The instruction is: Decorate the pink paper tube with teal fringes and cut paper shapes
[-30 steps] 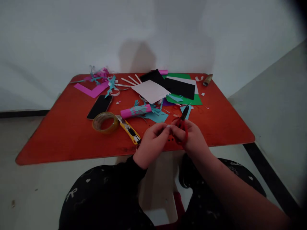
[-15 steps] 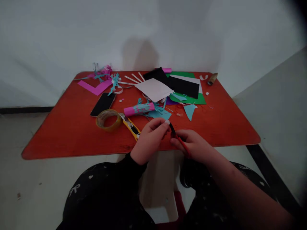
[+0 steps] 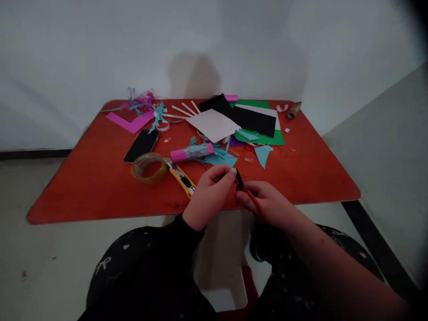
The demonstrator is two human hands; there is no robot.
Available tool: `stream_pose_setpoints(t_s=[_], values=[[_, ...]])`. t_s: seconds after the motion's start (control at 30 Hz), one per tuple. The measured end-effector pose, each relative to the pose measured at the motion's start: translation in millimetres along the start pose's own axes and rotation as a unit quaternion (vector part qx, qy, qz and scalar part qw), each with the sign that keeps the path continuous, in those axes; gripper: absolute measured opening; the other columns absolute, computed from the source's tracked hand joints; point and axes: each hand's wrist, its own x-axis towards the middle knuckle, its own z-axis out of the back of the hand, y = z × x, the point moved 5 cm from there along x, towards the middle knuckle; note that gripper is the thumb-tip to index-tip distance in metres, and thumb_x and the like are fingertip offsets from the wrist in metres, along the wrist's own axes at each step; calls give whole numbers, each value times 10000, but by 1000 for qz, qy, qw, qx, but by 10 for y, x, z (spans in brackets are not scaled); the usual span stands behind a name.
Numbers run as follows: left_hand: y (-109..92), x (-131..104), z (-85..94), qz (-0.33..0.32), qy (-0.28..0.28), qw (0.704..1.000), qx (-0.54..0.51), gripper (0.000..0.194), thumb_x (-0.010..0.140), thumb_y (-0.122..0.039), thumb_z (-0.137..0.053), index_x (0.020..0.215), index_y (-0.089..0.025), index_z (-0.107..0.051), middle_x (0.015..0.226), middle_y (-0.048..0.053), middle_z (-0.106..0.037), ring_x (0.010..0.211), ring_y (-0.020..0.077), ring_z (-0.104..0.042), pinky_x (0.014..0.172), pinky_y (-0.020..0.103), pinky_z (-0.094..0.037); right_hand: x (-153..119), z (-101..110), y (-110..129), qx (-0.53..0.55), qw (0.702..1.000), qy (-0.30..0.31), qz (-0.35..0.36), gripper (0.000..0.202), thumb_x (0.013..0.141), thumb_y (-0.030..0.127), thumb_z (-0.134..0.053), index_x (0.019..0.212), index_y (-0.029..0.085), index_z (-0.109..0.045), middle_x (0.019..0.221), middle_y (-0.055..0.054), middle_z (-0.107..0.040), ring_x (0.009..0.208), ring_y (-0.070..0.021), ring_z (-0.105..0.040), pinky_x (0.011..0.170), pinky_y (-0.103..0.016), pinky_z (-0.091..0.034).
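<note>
My left hand (image 3: 214,189) is pinched at the table's front edge, with a small white piece (image 3: 233,170) at its thumb and fingertips; too little of it shows to tell what it is. In my right hand (image 3: 264,200) are scissors (image 3: 256,203) with red handles and dark blades. The blades point up and left, close beside the left fingertips. Whether they touch the white piece I cannot tell. Just left of my left hand lies a yellow box cutter (image 3: 182,178). Behind it is a pink paper tube (image 3: 179,155) covered partly with light-blue paper scales.
On the red table (image 3: 83,187) are a tape roll (image 3: 135,171), a phone (image 3: 142,145), a white sheet (image 3: 214,125), black paper (image 3: 257,120), green paper (image 3: 277,139), blue scraps (image 3: 262,154), a pink paper strip (image 3: 133,125) and a brown cardboard tube (image 3: 294,110). A wall stands behind.
The table and its things appear slightly further left in the view. Both hands and the scissors keep almost the same pose.
</note>
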Motion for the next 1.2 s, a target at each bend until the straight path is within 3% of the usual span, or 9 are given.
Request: stream_pose_setpoints(t_s=[0.4, 0.67, 0.97, 1.2], values=[[66, -4, -25, 13, -12, 999, -44, 246, 862, -396, -663, 759, -183, -595, 650, -45, -494, 586, 86, -424, 595, 223, -382, -3, -21, -54, 23, 999, -36, -1, 419, 861, 556, -650, 693, 193, -524, 643, 41, -404, 586, -110, -351, 528, -250, -279], [37, -5, 5, 23, 23, 999, -19, 253, 858, -397, -652, 758, -179, -571, 664, -43, -483, 593, 86, -406, 573, 222, -351, 0, 52, -30, -27, 999, -35, -4, 433, 836, 541, -680, 656, 192, -497, 650, 41, -389, 617, -117, -377, 544, -258, -268], [50, 25, 40, 14, 71, 997, 17, 247, 890, -385, -613, 762, -180, -562, 703, -28, -481, 659, 103, -439, 613, 235, -365, 3, 44, -8, -2, 1000, -15, -7, 348, 839, 485, -689, 718, 186, -556, 678, 39, -452, 643, -124, -415, 568, -261, -290], [73, 16, 78, 43, 84, 995, 29, 242, 892, -391, -616, 768, -189, -566, 689, -31, -468, 636, 105, -433, 584, 229, -352, -8, 103, -25, -31, 999, -22, -28, 444, 798, 530, -720, 637, 191, -482, 637, 49, -363, 598, -108, -362, 542, -262, -236]])
